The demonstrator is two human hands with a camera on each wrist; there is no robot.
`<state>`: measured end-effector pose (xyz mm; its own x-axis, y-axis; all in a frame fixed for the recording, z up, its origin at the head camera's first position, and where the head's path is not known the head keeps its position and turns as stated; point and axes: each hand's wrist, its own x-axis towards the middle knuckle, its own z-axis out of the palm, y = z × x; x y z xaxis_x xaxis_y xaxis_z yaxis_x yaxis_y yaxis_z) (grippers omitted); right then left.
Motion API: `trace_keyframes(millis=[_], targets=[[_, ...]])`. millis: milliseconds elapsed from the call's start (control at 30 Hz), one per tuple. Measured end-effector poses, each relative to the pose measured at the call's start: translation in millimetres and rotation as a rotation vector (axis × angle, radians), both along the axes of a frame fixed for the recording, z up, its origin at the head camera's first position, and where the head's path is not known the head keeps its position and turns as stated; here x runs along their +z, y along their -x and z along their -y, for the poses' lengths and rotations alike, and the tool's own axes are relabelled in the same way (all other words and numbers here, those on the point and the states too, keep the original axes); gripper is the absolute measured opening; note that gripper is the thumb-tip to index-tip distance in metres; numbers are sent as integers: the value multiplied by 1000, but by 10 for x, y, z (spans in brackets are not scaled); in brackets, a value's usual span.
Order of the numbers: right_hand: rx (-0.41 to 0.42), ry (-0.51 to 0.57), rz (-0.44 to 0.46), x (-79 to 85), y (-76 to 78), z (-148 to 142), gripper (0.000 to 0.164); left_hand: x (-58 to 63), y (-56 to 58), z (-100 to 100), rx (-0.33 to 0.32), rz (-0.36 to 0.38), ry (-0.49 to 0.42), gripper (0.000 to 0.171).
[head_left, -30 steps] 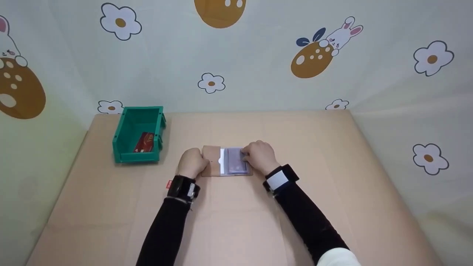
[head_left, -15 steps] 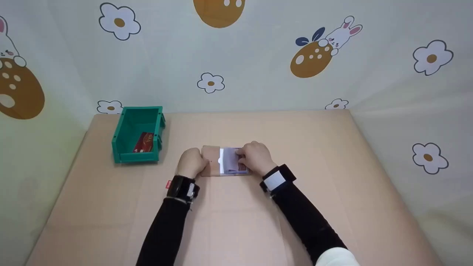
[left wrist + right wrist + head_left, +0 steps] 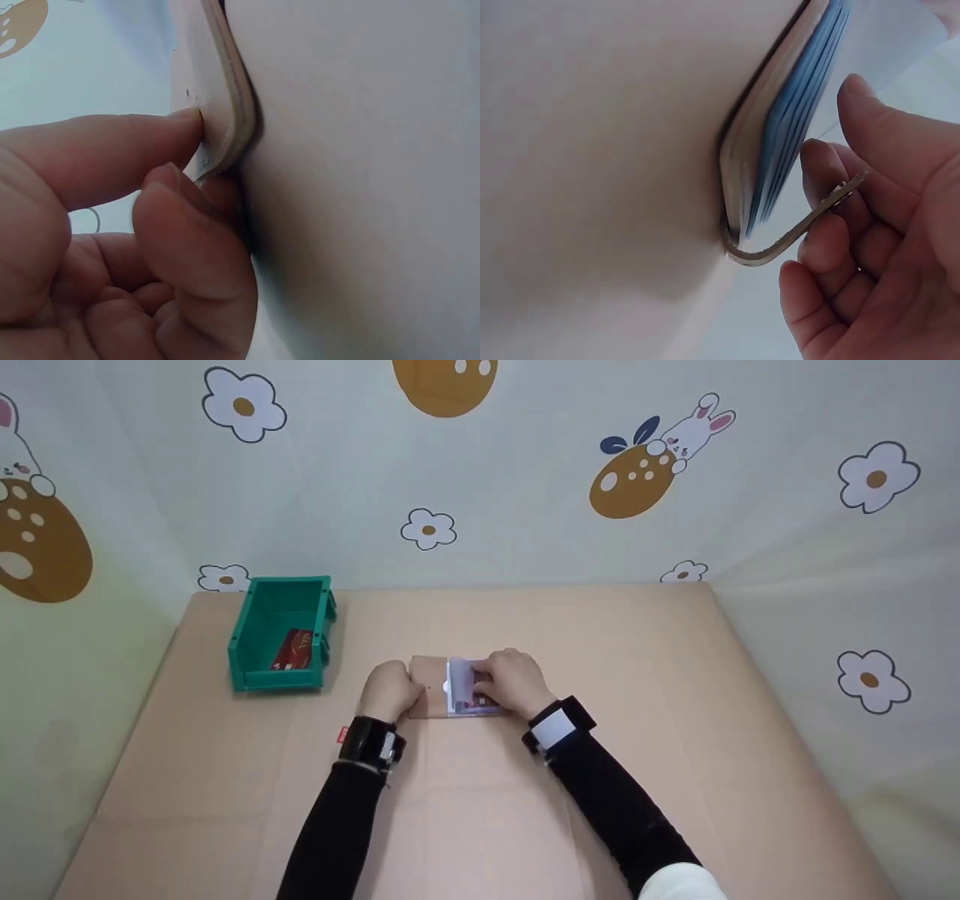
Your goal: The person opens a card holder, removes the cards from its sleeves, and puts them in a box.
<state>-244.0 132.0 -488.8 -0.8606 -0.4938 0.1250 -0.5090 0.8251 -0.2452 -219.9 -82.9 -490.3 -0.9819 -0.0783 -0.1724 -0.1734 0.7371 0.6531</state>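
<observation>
Green bin (image 3: 280,679) holds red card (image 3: 298,646); left hand (image 3: 388,691) pinches wallet (image 3: 431,694); right hand (image 3: 517,680): grip unclear.

One wallet (image 3: 431,682), one green bin (image 3: 281,679), two grips (image 3: 389,691) (image 3: 519,681), two wristbands (image 3: 366,740) (image 3: 556,727)

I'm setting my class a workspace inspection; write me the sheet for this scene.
Surface: creased, tan-covered table.
Job's things: open tan card holder, its translucent sleeve bent upward.
Clutter: green bin holding a red card; small red tag by the left wrist.
Grips: left grip pinches the holder's left edge; right grip at the sleeve, pinch unclear.
Cables: nothing seen.
Surroundings: wall covering printed with flowers and rabbits.
</observation>
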Motion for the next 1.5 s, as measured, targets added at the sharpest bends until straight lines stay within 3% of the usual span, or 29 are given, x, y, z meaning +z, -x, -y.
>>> trace_keyframes(millis=[333, 533, 900, 1100, 1500], targets=[[-103, 22, -42, 20, 13, 53, 16, -3, 10, 8, -13, 8, 2, 24], [-42, 53, 5, 37, 16, 146, 22, 6, 14, 8, -12, 12, 11, 25], [30, -9, 16, 15, 20, 252, 21, -8, 11, 37, -38, -43, 20, 27], [51, -56, 5, 28, 19, 288, 23, -15, 14, 41, -46, -85, 47, 37], [49, -76, -1, -4, 27, 307, 25, -3, 34, 111, -71, -16, 21, 38]])
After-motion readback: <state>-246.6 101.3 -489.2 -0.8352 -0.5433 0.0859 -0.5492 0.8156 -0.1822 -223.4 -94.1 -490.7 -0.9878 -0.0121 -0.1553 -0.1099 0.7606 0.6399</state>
